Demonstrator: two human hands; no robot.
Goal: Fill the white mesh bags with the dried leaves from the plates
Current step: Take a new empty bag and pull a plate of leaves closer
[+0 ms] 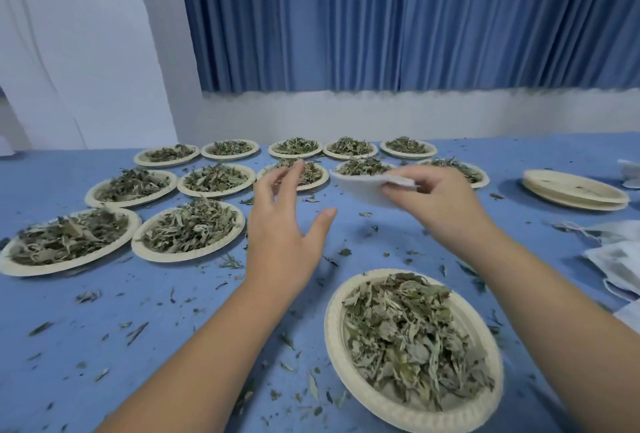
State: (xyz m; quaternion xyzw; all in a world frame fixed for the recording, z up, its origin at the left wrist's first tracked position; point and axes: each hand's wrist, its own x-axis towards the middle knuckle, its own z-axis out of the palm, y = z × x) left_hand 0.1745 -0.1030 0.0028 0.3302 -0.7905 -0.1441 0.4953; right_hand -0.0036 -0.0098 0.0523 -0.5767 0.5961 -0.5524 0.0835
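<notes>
Nearest to you, a plate (334, 328) is sitting on the blue table (138, 328), a little to the right, and it is carrying a heap of leaves (408, 335). Small leaf bits are lying all over the table. Beyond the plate, your left hand (284, 224) is hovering above the table with its fingers spread apart, holding nothing. Your right hand (440, 204) is pinching a white bag (360, 186) between thumb and fingers. The bag is hanging flat in the air, near the left fingertips but apart from them. At the right edge, other bags (616, 256) are lying. Farther away, full plates (187, 257) are standing in rows, and a stack (575, 202) of empty ones is resting at the far right. A curtain (381, 17) is hanging behind.
</notes>
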